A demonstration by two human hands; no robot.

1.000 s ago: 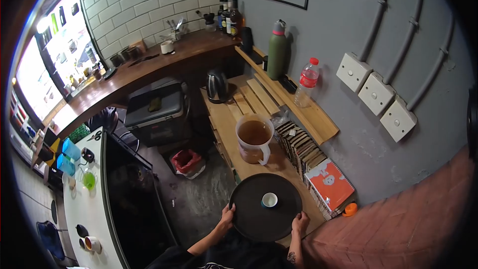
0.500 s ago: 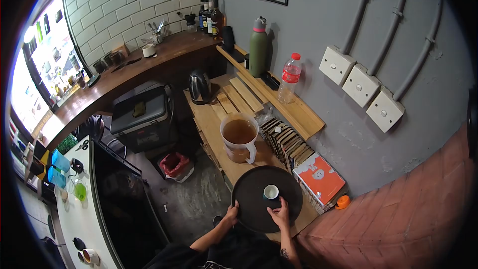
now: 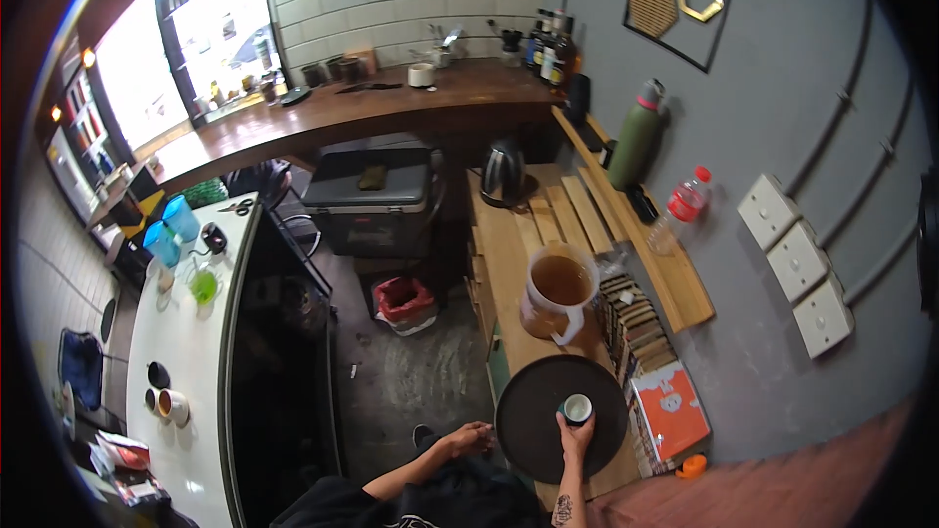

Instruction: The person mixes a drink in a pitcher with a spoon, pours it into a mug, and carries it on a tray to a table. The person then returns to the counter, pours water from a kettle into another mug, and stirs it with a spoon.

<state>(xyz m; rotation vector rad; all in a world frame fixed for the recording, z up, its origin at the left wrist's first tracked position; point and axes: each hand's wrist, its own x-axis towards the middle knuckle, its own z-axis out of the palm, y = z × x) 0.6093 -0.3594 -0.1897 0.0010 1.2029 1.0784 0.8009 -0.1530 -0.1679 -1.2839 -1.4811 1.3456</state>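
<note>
A small cup (image 3: 578,408), pale inside and dark outside, stands on the round dark-brown tray (image 3: 538,401) right of its middle. My right hand (image 3: 575,438) has its thumb and fingers around the cup's near side. Off the tray's left edge, my left hand (image 3: 472,438) hangs above the floor with loosely bent fingers and nothing visible in it. Beyond the tray, a translucent pitcher (image 3: 544,313) with brown liquid sits on the wooden bench, its handle towards me.
A spiral notebook (image 3: 673,413) and a row of thin brown items (image 3: 641,332) lie right of the tray. On the wall ledge stand a green flask (image 3: 636,145) and a plastic bottle (image 3: 679,215). An electric kettle (image 3: 503,176) is farther back. White-topped counter (image 3: 186,352) at left.
My left hand has let go of the tray's left edge and moved away from it. My right hand has closed around the cup. The view has turned left.
</note>
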